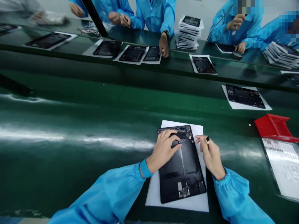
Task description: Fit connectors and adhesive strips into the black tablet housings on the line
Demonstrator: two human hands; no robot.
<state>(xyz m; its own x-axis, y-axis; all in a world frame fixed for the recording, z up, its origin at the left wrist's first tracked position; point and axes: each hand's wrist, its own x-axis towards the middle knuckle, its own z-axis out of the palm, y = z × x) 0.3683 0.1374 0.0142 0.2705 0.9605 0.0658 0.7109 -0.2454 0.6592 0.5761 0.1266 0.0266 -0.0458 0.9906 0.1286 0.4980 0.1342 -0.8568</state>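
Note:
An opened black tablet housing (171, 174), its inner boards and a light cable strip exposed, lies on a white sheet (154, 196) in front of me. My left hand (164, 147) rests over its upper left part, fingers spread and bent with the tips on the circuit area, covering some of it. Just off the upper right edge is my right hand (210, 152), thumb and forefinger brought together in a pinch. Whatever those fingers may hold is too small to make out. A dark ring-like band sits on one finger of that hand.
To the right are a red bin (275, 127) and a clear-covered white tray (283, 171). Another tablet housing (246, 96) lies on paper beyond. Across a raised ledge, co-workers in blue handle more housings, near a tall stack of papers and housings (188, 35). A dark post (94, 17) stands upper left.

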